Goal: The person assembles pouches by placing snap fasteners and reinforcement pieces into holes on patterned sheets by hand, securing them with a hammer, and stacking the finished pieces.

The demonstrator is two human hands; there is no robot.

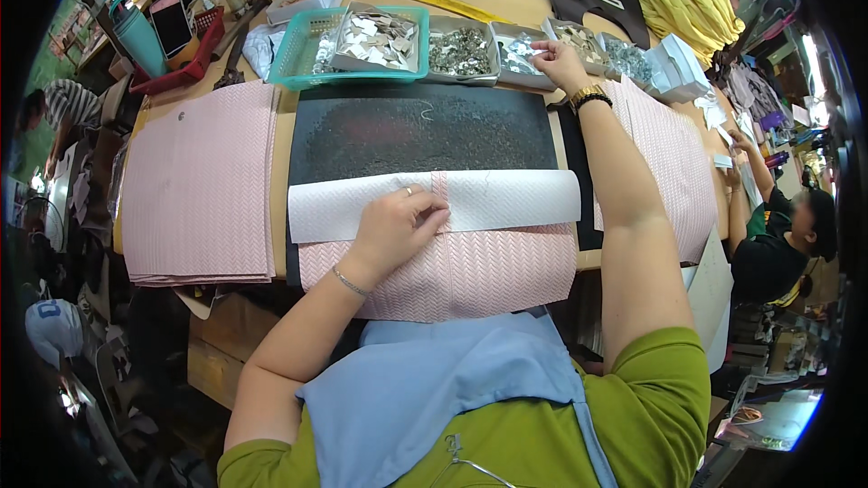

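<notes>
My left hand (402, 217) has thumb and fingertips drawn together at the seam of a pink chevron-textured sheet with a folded-over white back (515, 271), lying partly on a black slab (389, 131); my right hand (559, 63) reaches into a small cardboard box of clear pieces (526, 81). I cannot tell whether either pinches anything.

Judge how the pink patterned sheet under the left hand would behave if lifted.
The pink patterned sheet would probably bend readily, since its far part appears folded over, white side up. It looks fairly light, given its thin edges. Lying broad and flat, it seems unlikely to roll.
</notes>
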